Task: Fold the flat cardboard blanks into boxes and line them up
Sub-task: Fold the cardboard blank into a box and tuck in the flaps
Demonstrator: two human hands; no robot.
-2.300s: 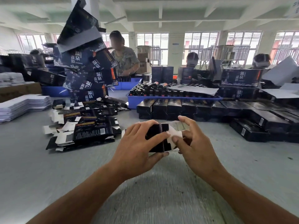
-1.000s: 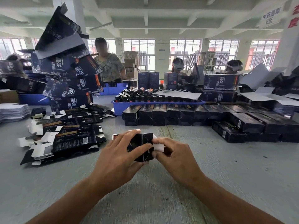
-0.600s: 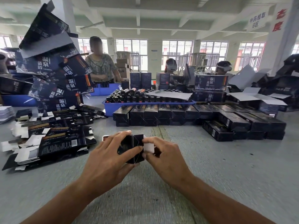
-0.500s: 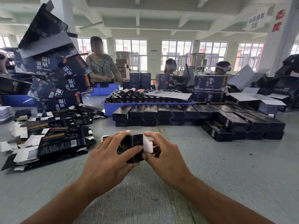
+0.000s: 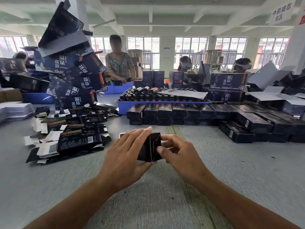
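Grey table [image 5: 247,171], windowed workshop. Box [image 5: 149,148] near table's front edge, left hand [image 5: 125,156] gripped it; right hand [image 5: 178,154] pinched end flap.

The left hand [image 5: 125,156] covers the left side of the small dark box [image 5: 151,147], so its far end cannot be seen; the right hand [image 5: 179,156] hides the box's right face. Both forearms run off the bottom edge. The worktop [image 5: 148,204] near the camera is blurred. Print on the flat blanks [image 5: 72,138] is too small to read
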